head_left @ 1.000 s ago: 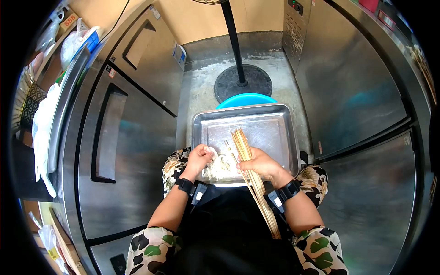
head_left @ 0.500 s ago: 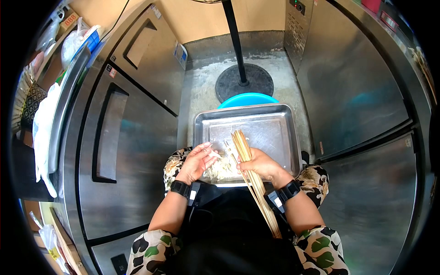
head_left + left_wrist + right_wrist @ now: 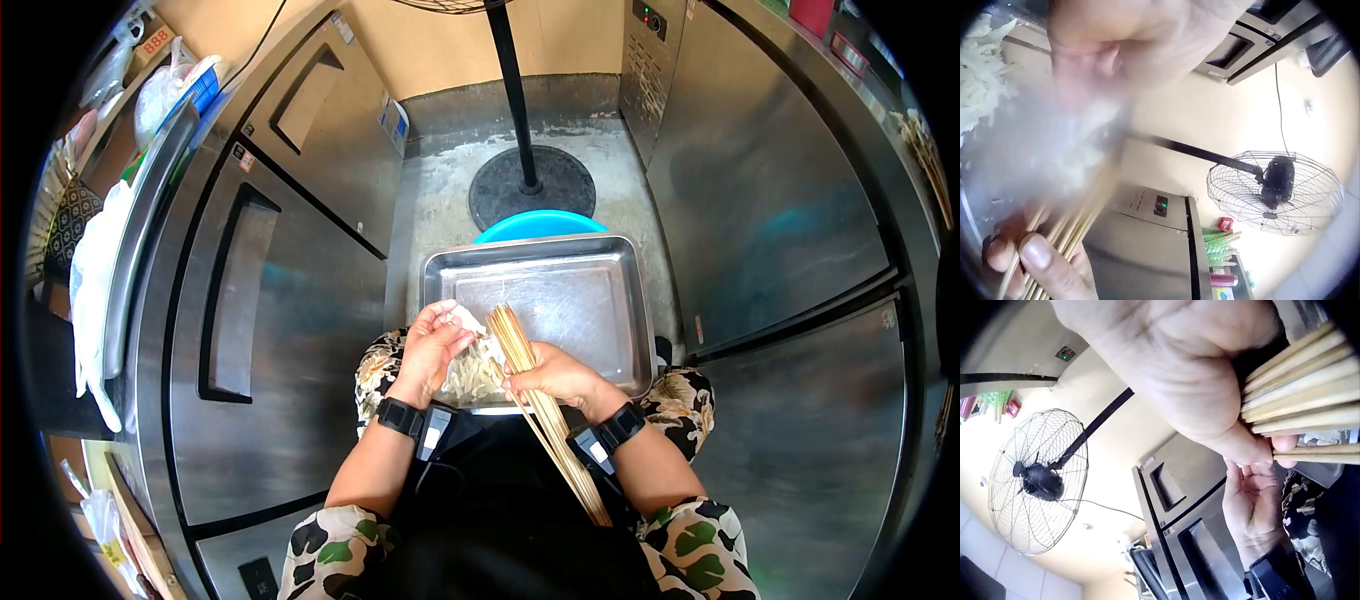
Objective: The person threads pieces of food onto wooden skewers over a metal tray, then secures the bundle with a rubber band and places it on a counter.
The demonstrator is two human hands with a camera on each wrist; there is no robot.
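A bundle of thin wooden skewers (image 3: 545, 410) is gripped by my right hand (image 3: 560, 378), its upper ends pointing over the metal tray (image 3: 640, 300). One or two skewers stand slightly apart from the bundle at the thumb. My left hand (image 3: 428, 355) pinches a pale, whitish piece (image 3: 466, 320) just left of the skewer tips. Below it, a pile of pale strips (image 3: 468, 378) lies in the tray's near left part. In the left wrist view the pinched piece is blurred, and the right thumb (image 3: 1047, 262) presses on the skewers.
Steel cabinets stand at the left (image 3: 290, 300) and right (image 3: 780, 200). Beyond the tray are a blue basin (image 3: 540, 224) and a fan's round black base (image 3: 532, 188) with its pole. A white plastic bag (image 3: 98, 290) hangs at the left counter's edge.
My left hand has risen a little and brought the pale piece near the skewer tips. The skewer bundle and my right hand have shifted left and slightly toward my body.
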